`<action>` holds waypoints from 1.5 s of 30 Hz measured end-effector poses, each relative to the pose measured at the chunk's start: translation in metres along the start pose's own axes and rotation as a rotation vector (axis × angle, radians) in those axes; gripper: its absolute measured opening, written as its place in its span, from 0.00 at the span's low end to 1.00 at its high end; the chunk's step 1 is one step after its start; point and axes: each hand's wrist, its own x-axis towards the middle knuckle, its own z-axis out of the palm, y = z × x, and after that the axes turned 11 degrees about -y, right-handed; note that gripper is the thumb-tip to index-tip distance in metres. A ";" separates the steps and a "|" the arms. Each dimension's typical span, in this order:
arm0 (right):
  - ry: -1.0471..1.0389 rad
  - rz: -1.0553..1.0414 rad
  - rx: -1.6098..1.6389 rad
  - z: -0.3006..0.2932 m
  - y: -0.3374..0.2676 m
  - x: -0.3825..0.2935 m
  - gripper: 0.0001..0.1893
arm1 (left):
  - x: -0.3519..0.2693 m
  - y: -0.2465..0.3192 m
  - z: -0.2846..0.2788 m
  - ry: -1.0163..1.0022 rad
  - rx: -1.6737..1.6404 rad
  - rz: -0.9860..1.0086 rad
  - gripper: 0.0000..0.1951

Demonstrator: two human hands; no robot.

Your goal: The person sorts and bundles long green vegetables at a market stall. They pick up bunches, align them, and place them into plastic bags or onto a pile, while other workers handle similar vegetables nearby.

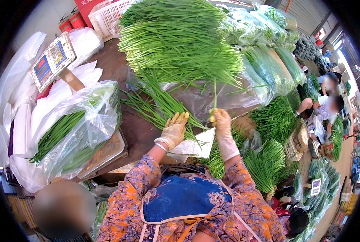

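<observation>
My left hand (172,130), in a thin translucent glove, rests with fingers extended on a loose bunch of garlic chives (155,103) on the brown tabletop (137,121). Raised beside it, my right hand (223,122), gloved too, pinches a few thin green stalks (215,93) that point away from me. Beyond both hands rises a large heap of garlic chives (180,45), pale ends towards the left. A white sheet or board (202,145) lies between my wrists at the table's near edge, with some leaf tips over it.
To the left, a plastic bag of chives (83,124) lies on a metal scale tray (107,154) below a scale display (53,62). Bagged greens (267,66) are stacked at the back right. Several people work at right; another person's blurred head (64,208) is close at lower left.
</observation>
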 end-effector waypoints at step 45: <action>-0.381 0.192 -0.321 0.025 -0.063 -0.097 0.07 | -0.039 0.031 0.012 -0.096 -2.134 0.081 0.10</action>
